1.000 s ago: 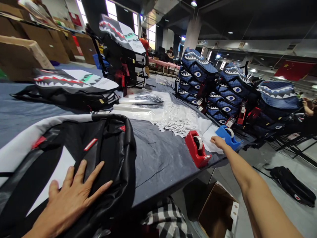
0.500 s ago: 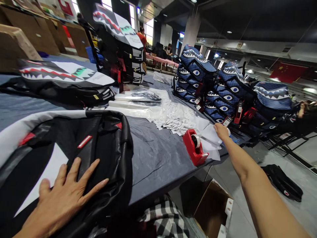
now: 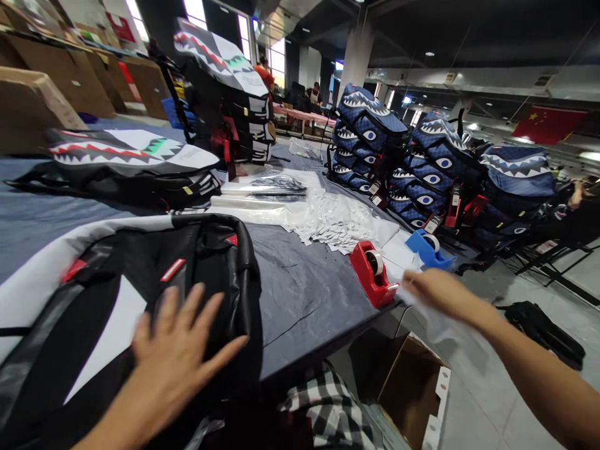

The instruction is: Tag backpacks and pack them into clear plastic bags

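Observation:
My left hand [image 3: 180, 350] is spread open over the black and white backpack [image 3: 105, 337], which lies near the table's front edge. The hand is smeared by motion, so I cannot tell whether it touches the fabric. Past the table's right edge, my right hand [image 3: 434, 290] is closed on a thin white sheet [image 3: 440, 322], blurred and trailing below the fingers. Just left of that hand stands a red tape dispenser [image 3: 370, 275]. Behind it, a blue tape dispenser [image 3: 429, 249] sits by more white sheets [image 3: 396, 253].
Stacked blue backpacks [image 3: 424, 178] line the right side. Black backpacks [image 3: 222, 81] are piled at the back left, another backpack [image 3: 135, 162] before them. Clear plastic bags [image 3: 262, 206] cover mid-table. An open cardboard box [image 3: 407, 387] and a black bag [image 3: 544, 331] are on the floor.
My right hand has drawn back toward me from the white sheets with one in it, uncovering the blue tape dispenser. My left hand has shifted slightly right over the backpack.

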The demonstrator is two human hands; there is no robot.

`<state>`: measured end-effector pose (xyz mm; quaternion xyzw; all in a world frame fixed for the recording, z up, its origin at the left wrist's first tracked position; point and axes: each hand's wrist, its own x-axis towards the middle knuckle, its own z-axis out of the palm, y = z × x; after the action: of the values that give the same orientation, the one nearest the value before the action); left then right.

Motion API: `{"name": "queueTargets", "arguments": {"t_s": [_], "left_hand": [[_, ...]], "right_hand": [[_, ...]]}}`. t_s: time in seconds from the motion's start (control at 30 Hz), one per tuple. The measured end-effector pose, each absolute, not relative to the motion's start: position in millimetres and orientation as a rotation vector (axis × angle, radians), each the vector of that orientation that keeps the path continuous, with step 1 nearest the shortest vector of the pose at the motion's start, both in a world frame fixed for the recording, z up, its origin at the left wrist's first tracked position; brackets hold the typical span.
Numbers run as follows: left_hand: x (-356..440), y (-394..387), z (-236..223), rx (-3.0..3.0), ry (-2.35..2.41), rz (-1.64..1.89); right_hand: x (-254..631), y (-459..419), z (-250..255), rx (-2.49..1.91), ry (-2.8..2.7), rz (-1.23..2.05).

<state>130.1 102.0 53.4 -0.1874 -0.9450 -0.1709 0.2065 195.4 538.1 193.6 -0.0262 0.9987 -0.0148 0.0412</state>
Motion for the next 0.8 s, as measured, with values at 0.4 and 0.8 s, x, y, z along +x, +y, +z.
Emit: {"name": "queueTargets", "arguments": {"t_s": [0.4,0.8], "left_hand": [[232.2,211.3,22.4,0.028,-2.055,-2.594],[234.8,182.4,30.8,0.238,-1.96,-2.318]], "right_hand": [[164.7,410.7,116.5,-0.405,1.995,-1.288],[178.8,368.7,81.6,-0.034,1.931,-1.76]]}}
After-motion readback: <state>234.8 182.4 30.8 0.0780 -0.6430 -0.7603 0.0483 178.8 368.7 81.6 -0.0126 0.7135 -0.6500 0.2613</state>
